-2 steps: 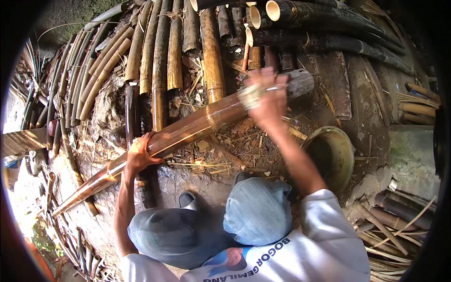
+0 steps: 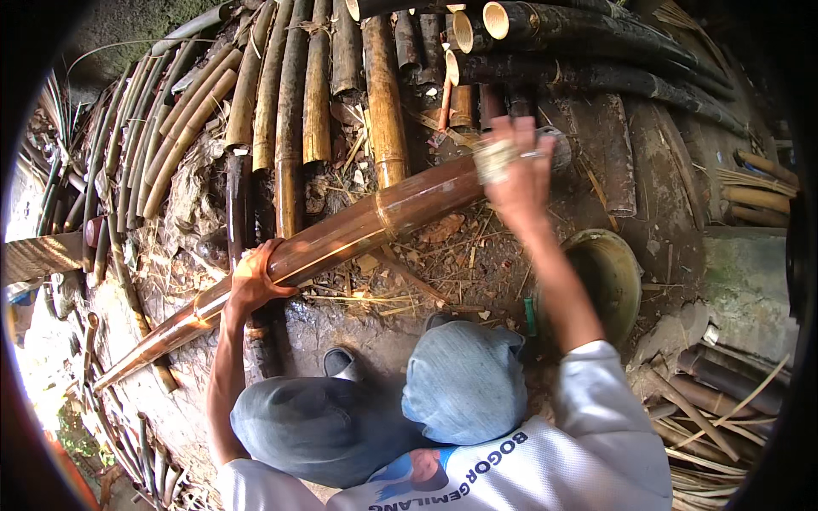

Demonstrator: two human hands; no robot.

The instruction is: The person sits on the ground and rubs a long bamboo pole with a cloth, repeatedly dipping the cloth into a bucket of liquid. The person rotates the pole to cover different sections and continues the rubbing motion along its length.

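Observation:
A long wet brown bamboo pole lies slantwise in front of me, its lower end at the left and its upper end at the right. My left hand is closed over it left of its middle, thumb on the near side. Near the far right end, my right hand presses a pale, yellowish wad onto the pole's surface. The wad looks like a scrubbing pad, but its material is blurred by motion. Part of the pole's end is hidden behind that hand.
A round basin stands beside my right forearm, with a small green object left of it. Several bamboo poles lie beyond, and thick dark ones are stacked at far right. Split strips lie at lower right.
My right hand has slid right along the bamboo pole toward its end, taking the pale wad with it. The green object has come into sight beside the forearm. My left hand stays in place.

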